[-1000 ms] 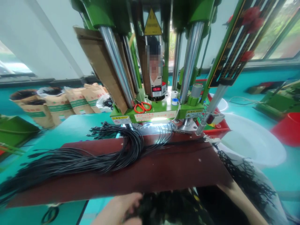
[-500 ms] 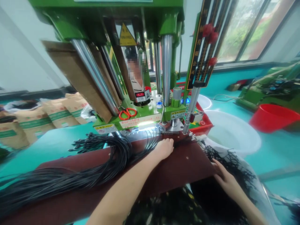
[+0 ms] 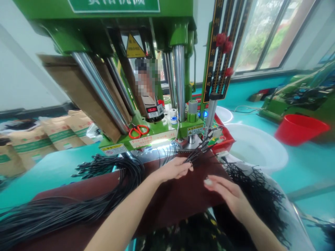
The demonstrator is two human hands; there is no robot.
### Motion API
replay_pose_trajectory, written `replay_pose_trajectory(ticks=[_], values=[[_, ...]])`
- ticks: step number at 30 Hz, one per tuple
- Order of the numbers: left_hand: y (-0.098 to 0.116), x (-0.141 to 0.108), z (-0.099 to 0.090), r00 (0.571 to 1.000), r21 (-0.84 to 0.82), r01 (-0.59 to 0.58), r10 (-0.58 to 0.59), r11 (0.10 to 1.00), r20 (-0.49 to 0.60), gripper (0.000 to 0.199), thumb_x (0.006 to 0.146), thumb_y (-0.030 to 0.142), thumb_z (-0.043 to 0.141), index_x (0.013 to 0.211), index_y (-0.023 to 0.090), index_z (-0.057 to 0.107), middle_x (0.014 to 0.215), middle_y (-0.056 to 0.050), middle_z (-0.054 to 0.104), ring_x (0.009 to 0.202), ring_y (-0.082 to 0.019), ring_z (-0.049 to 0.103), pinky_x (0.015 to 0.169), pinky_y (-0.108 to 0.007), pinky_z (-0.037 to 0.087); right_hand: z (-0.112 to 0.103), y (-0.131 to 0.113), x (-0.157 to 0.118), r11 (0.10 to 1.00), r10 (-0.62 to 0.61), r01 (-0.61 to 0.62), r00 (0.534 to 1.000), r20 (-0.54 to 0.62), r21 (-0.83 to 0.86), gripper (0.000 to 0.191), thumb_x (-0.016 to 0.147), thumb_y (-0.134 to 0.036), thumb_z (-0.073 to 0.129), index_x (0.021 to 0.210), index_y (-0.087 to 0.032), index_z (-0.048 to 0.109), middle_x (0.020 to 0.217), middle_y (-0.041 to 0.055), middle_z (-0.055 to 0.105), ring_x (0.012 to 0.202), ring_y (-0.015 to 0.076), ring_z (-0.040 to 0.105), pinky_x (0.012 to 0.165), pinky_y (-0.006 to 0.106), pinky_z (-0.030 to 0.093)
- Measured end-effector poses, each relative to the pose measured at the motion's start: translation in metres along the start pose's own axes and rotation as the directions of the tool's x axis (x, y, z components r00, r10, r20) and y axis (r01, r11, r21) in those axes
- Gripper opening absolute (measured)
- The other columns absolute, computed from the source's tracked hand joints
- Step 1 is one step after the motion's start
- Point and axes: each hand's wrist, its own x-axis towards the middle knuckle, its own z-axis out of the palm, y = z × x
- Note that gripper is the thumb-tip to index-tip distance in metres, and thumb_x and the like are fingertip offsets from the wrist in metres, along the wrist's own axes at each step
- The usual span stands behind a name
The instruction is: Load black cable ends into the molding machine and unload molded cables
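My left hand is closed round a few thin black cables above the brown worktop. Their ends fan out to the upper right, towards the green press. To the right, my right hand is over the worktop's edge, apart from the cables. Its fingers reach left, loosely bent, and I see nothing held in them. A pale patch shows at one fingertip, too blurred to make out. More black cables run from the press's lit metal plate behind my left hand.
A thick bundle of black cables lies along the worktop's left. Orange-handled scissors rest on the green press. At right are a heap of black pieces, a white tub and a red bucket. Paper sacks stand left.
My left hand has lifted slightly, and the cables it holds have risen with it. My right hand has moved left from the worktop's right edge towards it. The view has shifted a little.
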Motion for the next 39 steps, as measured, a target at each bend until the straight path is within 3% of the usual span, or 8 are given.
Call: replay_pose_trajectory(ticks=[6,10,14,18,23,27,33,39], values=[[-0.023,-0.059,0.039,0.992,-0.287,0.118,-0.127,0.951,-0.011,0.034,0.078,0.047,0.047,0.078,0.013,0.048,0.049,0.007,0.033,0.04,-0.003,0.024,0.037,-0.015,0.017,0.067,-0.016,0.032,0.798,-0.156,-0.04,0.95,0.27,0.601,0.034,0.081,-0.03,0.054,0.115,-0.025,0.054,0.112,0.0065,0.061,0.106,0.0231,0.053,0.095,0.046,0.034],[-0.043,-0.1,0.048,0.99,-0.234,0.091,-0.113,0.968,-0.081,0.037,0.08,0.049,0.043,0.079,0.013,0.05,0.046,0.007,0.035,0.038,-0.003,0.027,0.037,-0.016,0.02,0.083,-0.019,0.033,0.84,-0.116,-0.129,0.906,0.406,0.527,0.019,0.084,-0.023,0.05,0.097,-0.019,0.063,0.089,0.0068,0.068,0.088,0.022,0.062,0.085,0.044,0.042],[-0.04,-0.124,0.047,0.979,-0.073,0.199,-0.194,0.977,0.07,0.033,0.081,0.042,0.045,0.074,0.012,0.056,0.053,0.002,0.049,0.048,-0.006,0.044,0.049,-0.017,0.037,0.095,-0.017,0.022,0.956,-0.084,-0.085,0.837,0.541,0.281,0.02,0.082,-0.028,0.052,0.084,-0.015,0.067,0.083,0.0078,0.069,0.08,0.0205,0.062,0.078,0.039,0.047],[-0.025,-0.109,0.063,0.992,-0.33,0.122,-0.12,0.936,0.026,0.024,0.075,0.035,0.055,0.08,0.011,0.058,0.07,-0.004,0.059,0.063,-0.01,0.055,0.061,-0.022,0.044,0.105,-0.008,0.011,0.997,0.034,-0.069,0.846,0.531,0.046,0.024,0.078,-0.036,0.056,0.089,-0.017,0.068,0.09,0.0072,0.068,0.077,0.0193,0.063,0.076,0.035,0.048],[-0.023,-0.074,0.085,0.951,-0.63,-0.001,-0.195,0.776,-0.241,0.027,0.073,0.04,0.055,0.075,0.013,0.049,0.048,0.004,0.046,0.03,-0.003,0.033,0.03,-0.016,0.023,0.09,-0.005,0.021,0.929,0.137,-0.286,0.854,0.502,0.235,0.035,0.079,-0.037,0.053,0.111,-0.022,0.057,0.105,0.0087,0.064,0.088,0.0214,0.062,0.081,0.039,0.047],[-0.027,-0.063,0.089,0.958,-0.612,0.048,-0.209,0.789,-0.195,0.031,0.074,0.042,0.053,0.08,0.012,0.053,0.043,0.005,0.044,0.027,-0.003,0.029,0.027,-0.015,0.019,0.058,-0.033,0.049,0.901,-0.094,-0.097,0.908,0.409,0.422,0.039,0.084,-0.04,0.044,0.12,-0.026,0.05,0.127,0.0067,0.05,0.114,0.0217,0.046,0.1,0.042,0.03],[-0.025,-0.046,0.089,0.935,-0.584,0.093,-0.272,0.806,-0.227,0.04,0.074,0.052,0.048,0.076,0.012,0.052,0.042,0.003,0.048,0.027,-0.006,0.035,0.026,-0.016,0.025,0.045,-0.066,0.065,0.976,0.03,0.126,0.727,0.686,-0.176,0.038,0.087,-0.032,0.043,0.124,-0.023,0.047,0.125,0.0066,0.051,0.117,0.0189,0.043,0.102,0.04,0.027],[-0.027,-0.028,0.085,0.956,-0.622,0.125,-0.262,0.773,-0.133,0.041,0.073,0.052,0.049,0.077,0.011,0.051,0.047,-0.001,0.053,0.031,-0.008,0.043,0.03,-0.017,0.032,0.053,-0.053,0.064,0.827,-0.045,0.382,0.777,0.628,-0.412,0.035,0.089,-0.034,0.038,0.119,-0.023,0.053,0.125,0.0033,0.052,0.117,0.016,0.044,0.102,0.035,0.028]])
